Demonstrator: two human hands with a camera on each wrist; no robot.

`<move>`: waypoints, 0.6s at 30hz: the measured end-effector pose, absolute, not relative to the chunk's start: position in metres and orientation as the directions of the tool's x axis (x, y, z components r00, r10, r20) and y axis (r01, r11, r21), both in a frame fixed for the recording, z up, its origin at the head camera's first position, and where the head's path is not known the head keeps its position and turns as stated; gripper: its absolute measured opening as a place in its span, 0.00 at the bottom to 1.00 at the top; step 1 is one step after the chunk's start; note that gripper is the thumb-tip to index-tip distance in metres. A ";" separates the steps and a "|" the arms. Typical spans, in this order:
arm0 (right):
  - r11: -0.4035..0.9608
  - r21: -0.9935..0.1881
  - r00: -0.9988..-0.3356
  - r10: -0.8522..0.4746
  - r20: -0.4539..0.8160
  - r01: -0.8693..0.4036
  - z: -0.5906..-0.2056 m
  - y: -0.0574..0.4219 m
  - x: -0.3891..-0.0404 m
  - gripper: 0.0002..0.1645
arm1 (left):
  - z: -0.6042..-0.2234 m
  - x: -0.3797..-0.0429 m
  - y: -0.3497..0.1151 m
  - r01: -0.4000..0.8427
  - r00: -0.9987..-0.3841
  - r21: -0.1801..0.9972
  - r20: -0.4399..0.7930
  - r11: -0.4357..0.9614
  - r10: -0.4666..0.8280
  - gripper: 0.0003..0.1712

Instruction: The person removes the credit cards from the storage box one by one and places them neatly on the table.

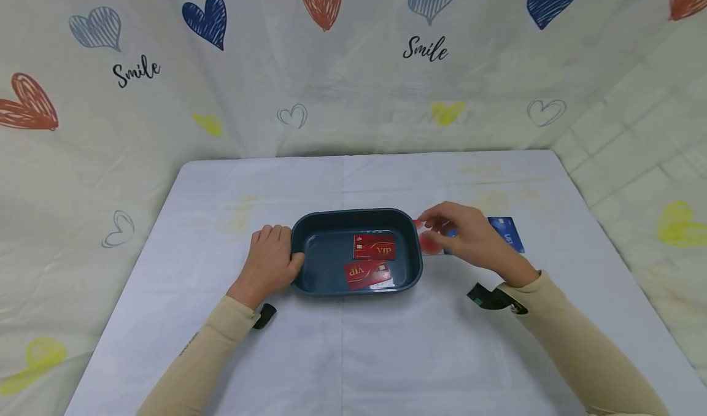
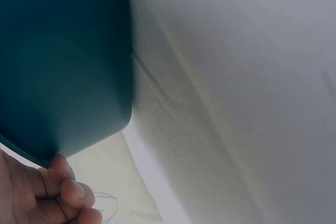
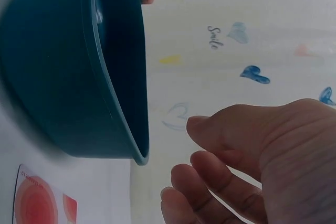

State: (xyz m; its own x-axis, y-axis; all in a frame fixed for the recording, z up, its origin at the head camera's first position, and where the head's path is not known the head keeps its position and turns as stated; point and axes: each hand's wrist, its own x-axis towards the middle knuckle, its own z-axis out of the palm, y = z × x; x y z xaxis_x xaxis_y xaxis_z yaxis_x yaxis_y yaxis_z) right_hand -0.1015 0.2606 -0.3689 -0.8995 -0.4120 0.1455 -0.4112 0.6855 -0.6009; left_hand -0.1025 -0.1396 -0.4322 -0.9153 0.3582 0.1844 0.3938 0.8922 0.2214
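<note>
A dark teal plastic basin (image 1: pixel 326 253) stands on the table. My left hand (image 1: pixel 269 256) grips its left end, thumb at the rim; in the left wrist view the fingertips (image 2: pixel 73 190) curl by the basin's edge. Inside lie two red VIP cards (image 1: pixel 364 273), one of them upside down. Just right of the basin, my right hand (image 1: pixel 466 232) hovers with loosely bent fingers, thumb apart from them and nothing between. Beneath and beside it lies a white card with red circles (image 3: pixel 35 200), partly covered in the head view by the hand.
A blue card (image 1: pixel 506 233) lies right of the right hand, and another bit of blue shows beneath its fingers. White cloth covers the table (image 1: pixel 342 354). Behind it hangs a pale curtain (image 1: pixel 353 66) printed with hearts and "Smile".
</note>
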 end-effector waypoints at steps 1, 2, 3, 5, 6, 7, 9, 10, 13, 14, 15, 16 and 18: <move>0.681 -0.602 -0.897 -0.417 0.147 -0.416 -0.369 0.259 -0.102 0.17 | -0.432 -0.103 -0.140 0.395 -0.915 0.224 0.185 0.891 0.359 0.09; 0.679 -0.601 -0.894 -0.421 0.152 -0.422 -0.370 0.258 -0.102 0.17 | -0.432 -0.103 -0.140 0.397 -0.914 0.226 0.188 0.890 0.360 0.09; 0.676 -0.600 -0.892 -0.425 0.156 -0.427 -0.370 0.257 -0.103 0.17 | -0.432 -0.103 -0.140 0.397 -0.914 0.228 0.188 0.889 0.360 0.09; 0.667 -0.605 -0.888 -0.430 0.162 -0.434 -0.371 0.254 -0.103 0.17 | -0.432 -0.102 -0.140 0.398 -0.914 0.231 0.189 0.888 0.360 0.09; 0.663 -0.609 -0.887 -0.432 0.163 -0.435 -0.371 0.253 -0.103 0.17 | -0.431 -0.102 -0.140 0.398 -0.914 0.231 0.189 0.888 0.360 0.09; 0.658 -0.613 -0.885 -0.436 0.163 -0.437 -0.371 0.252 -0.103 0.17 | -0.431 -0.102 -0.140 0.397 -0.914 0.231 0.188 0.888 0.360 0.09; 0.652 -0.619 -0.883 -0.442 0.160 -0.438 -0.372 0.250 -0.103 0.17 | -0.431 -0.102 -0.140 0.398 -0.914 0.227 0.187 0.889 0.361 0.09; 0.648 -0.622 -0.881 -0.445 0.160 -0.440 -0.372 0.249 -0.103 0.18 | -0.431 -0.102 -0.140 0.399 -0.913 0.227 0.188 0.889 0.362 0.09; 0.644 -0.616 -0.873 -0.460 0.163 -0.454 -0.373 0.245 -0.104 0.18 | -0.431 -0.102 -0.140 0.399 -0.913 0.224 0.187 0.889 0.362 0.09; 0.643 -0.613 -0.870 -0.465 0.164 -0.460 -0.374 0.243 -0.104 0.17 | -0.431 -0.102 -0.140 0.398 -0.913 0.221 0.186 0.890 0.362 0.09; 0.641 -0.612 -0.867 -0.470 0.165 -0.463 -0.374 0.241 -0.104 0.17 | -0.431 -0.102 -0.140 0.397 -0.914 0.222 0.185 0.891 0.361 0.09; 0.639 -0.613 -0.865 -0.474 0.164 -0.466 -0.374 0.240 -0.104 0.17 | -0.431 -0.102 -0.140 0.396 -0.914 0.222 0.184 0.891 0.361 0.09; 0.641 -0.610 -0.863 -0.480 0.155 -0.466 -0.374 0.236 -0.104 0.17 | -0.432 -0.103 -0.140 0.395 -0.915 0.219 0.184 0.892 0.360 0.09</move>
State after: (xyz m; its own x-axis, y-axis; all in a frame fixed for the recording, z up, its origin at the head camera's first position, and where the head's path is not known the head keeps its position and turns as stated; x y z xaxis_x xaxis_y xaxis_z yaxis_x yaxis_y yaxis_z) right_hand -0.1040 0.2364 -0.3743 -0.8635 -0.4798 0.1554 -0.4660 0.6411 -0.6098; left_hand -0.1029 -0.1400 -0.4321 -0.9147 0.3600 0.1836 0.3951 0.8922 0.2187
